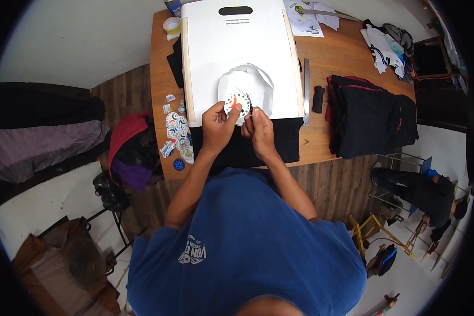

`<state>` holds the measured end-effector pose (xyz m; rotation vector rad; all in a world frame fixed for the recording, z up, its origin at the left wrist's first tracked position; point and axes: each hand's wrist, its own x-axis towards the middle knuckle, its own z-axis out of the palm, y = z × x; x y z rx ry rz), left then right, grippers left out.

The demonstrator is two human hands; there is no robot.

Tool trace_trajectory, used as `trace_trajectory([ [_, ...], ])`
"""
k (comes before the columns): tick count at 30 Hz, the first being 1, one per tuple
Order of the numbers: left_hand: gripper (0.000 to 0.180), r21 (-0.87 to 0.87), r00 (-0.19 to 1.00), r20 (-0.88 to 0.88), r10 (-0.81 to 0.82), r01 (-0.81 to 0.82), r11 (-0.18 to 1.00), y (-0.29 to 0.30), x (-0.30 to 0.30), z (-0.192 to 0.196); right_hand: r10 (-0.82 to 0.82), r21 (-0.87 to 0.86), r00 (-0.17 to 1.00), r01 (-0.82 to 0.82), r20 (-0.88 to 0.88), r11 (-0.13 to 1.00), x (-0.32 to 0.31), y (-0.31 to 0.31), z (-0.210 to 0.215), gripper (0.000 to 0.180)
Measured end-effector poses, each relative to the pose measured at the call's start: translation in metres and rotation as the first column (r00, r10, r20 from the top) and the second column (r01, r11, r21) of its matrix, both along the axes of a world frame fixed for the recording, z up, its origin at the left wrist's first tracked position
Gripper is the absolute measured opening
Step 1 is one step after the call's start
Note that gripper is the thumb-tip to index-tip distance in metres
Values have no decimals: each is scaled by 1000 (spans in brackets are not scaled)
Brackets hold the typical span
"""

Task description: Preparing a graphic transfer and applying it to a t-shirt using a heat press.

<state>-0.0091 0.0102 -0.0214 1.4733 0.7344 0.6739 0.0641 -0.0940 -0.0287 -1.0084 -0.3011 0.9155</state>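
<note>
Between the thumb and fingers of my left hand (217,122) is a round white sticker (230,104) with orange and black marks. My right hand (260,129) is closed around what look like small dark scissors (249,100), whose thin blades rise along the sticker's right edge. My fingers hide most of the handles. Both hands are over a white, bowl-like piece of folded paper (267,87), which lies on a large white board (210,47) with a slot at its far end. Black cloth (237,147) shows under the board's near edge.
Cut stickers (177,131) lie in a cluster left of the board on the wooden table (313,142). To the right are a steel ruler (306,89), a rolled black cloth (318,99) and a stack of folded black garments (371,118). Another person (426,195) stands far right.
</note>
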Motion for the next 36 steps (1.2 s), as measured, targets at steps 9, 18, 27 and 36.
trace_trajectory([
  [9, 16, 44, 999, 30, -40, 39, 998, 1, -2, -8, 4, 3, 1000, -4, 7, 1000, 0, 1, -2, 35],
  [18, 16, 44, 999, 25, -29, 28, 999, 1, -2, -3, 2, -1, 1000, -2, 19, 1000, 0, 1, -1, 34],
  [27, 21, -143, 992, 118, 37, -20, 989, -1, 7, -3, -8, 16, 1000, 8, -10, 1000, 0, 0, 0, 34],
  [36, 20, -158, 991, 132, 36, -15, 987, -2, 8, -2, -7, 42, 1000, 8, -17, 999, -2, 2, -2, 35],
])
